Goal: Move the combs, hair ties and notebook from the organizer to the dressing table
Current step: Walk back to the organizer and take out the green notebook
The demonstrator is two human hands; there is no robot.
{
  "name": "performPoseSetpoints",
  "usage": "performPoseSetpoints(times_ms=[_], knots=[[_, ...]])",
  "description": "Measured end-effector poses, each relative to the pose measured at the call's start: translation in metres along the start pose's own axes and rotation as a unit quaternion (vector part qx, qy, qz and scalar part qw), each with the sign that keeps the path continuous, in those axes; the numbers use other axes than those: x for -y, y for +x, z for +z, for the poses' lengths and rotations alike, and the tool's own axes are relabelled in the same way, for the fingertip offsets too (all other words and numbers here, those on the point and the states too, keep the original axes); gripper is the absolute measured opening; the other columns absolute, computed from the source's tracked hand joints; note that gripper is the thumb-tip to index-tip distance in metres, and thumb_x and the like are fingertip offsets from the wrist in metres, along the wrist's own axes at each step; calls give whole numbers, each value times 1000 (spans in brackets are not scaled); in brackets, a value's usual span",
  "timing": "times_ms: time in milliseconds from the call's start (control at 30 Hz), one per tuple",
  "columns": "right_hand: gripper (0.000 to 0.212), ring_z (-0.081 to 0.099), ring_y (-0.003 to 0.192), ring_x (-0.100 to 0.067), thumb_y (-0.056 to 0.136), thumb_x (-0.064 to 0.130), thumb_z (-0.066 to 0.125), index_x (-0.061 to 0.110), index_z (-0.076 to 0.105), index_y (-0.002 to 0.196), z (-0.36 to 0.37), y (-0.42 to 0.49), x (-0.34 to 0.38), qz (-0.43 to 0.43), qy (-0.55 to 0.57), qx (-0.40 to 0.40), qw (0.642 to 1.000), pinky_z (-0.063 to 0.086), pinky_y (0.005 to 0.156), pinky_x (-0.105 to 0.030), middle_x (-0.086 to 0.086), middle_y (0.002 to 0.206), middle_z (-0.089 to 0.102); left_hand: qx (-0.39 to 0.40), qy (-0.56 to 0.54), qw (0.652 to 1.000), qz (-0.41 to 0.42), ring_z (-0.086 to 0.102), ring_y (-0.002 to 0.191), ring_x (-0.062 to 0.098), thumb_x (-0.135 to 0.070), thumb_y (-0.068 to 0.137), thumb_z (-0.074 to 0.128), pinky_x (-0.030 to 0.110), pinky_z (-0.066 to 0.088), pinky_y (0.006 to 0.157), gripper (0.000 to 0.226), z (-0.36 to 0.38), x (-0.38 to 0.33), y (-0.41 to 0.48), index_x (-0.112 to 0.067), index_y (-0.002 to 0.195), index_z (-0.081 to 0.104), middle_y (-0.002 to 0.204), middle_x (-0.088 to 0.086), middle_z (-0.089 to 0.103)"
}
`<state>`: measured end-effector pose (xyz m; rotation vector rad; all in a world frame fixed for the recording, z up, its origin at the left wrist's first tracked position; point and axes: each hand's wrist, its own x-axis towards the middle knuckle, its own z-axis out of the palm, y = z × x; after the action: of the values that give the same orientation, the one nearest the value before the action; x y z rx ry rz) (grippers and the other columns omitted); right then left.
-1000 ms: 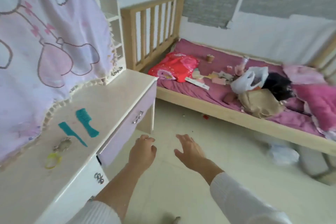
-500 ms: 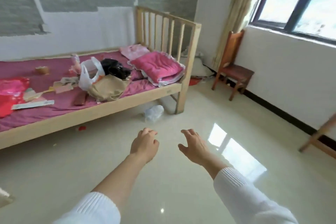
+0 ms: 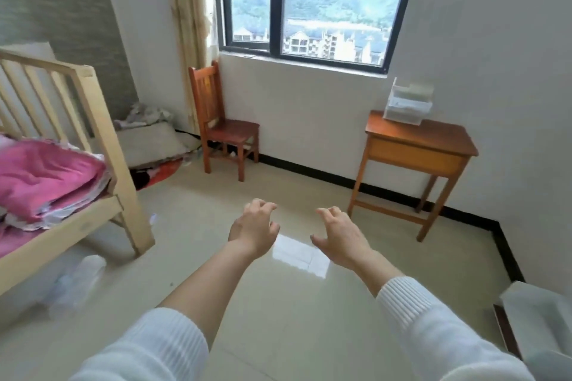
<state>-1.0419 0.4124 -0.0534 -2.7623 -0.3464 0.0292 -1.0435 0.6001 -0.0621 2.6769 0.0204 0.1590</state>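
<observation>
**Empty hands, organizer across the room**

The left hand (image 3: 253,230) and right hand (image 3: 339,237) hang apart over the glossy tiled floor (image 3: 278,303), fingers loosely curled, holding nothing. The clear plastic organizer (image 3: 407,105) sits at the back left corner of the brown wooden desk (image 3: 433,139), under the window (image 3: 309,0).

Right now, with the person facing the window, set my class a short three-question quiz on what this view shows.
1. True or false: the left hand is holding a comb.
2. Multiple choice: the clear organizer stands on A) the wooden chair, B) the small wooden desk, C) the bed.
3. Fill the blank: the wooden chair stands below the window's ____ corner, as seen in the picture.

Key
1. False: both the left hand and the right hand are empty, fingers loosely curled.
2. B
3. left
</observation>
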Motion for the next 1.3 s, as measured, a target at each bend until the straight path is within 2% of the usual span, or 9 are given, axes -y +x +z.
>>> performPoseSetpoints(times_ms=[233, 500, 700, 833, 1133, 1300], knots=[[61, 40, 128, -27, 90, 35, 54, 15, 30, 142, -38, 147, -105, 59, -19, -35, 997, 41, 103, -42, -9, 141, 40, 24, 44, 995, 85, 40, 125, 24, -27, 90, 45, 39, 44, 95, 44, 52, -63, 193, -17, 133, 46, 137, 7, 44], [61, 37, 131, -24, 91, 36, 52, 15, 29, 144, -104, 331, -210, 129, -1, -84, 988, 40, 105, -42, -7, 144, 38, 39, 37, 988, 145, 39, 124, 24, -27, 90, 43, 38, 43, 96, 44, 84, -142, 430, -18, 133, 46, 135, 6, 45], [62, 38, 129, -23, 90, 37, 52, 16, 29, 143, -139, 434, -310, 176, -29, -103, 979, 39, 105, -42, -6, 144, 39, 57, 20, 976, 211, 39, 124, 23, -26, 90, 42, 37, 44, 91, 45, 131, -222, 562, -18, 135, 43, 137, 6, 43], [61, 38, 129, -25, 89, 38, 51, 16, 30, 142, -154, 498, -386, 191, -47, -105, 975, 38, 105, -42, -7, 144, 38, 47, 22, 968, 247, 40, 122, 24, -26, 89, 44, 38, 45, 91, 42, 178, -274, 642, -17, 130, 47, 134, 6, 46], [61, 37, 131, -24, 89, 39, 52, 18, 31, 143, -225, 660, -560, 214, -42, -123, 968, 36, 106, -43, -6, 145, 38, 68, 7, 970, 234, 37, 127, 23, -30, 89, 44, 37, 46, 94, 45, 274, -388, 829, -21, 133, 45, 138, 4, 44], [60, 36, 129, -24, 88, 40, 51, 18, 33, 141, -232, 729, -629, 229, -27, -92, 969, 35, 105, -42, -5, 142, 39, 95, -14, 972, 212, 38, 126, 23, -29, 90, 44, 39, 46, 95, 44, 312, -430, 909, -20, 133, 45, 137, 4, 45]])
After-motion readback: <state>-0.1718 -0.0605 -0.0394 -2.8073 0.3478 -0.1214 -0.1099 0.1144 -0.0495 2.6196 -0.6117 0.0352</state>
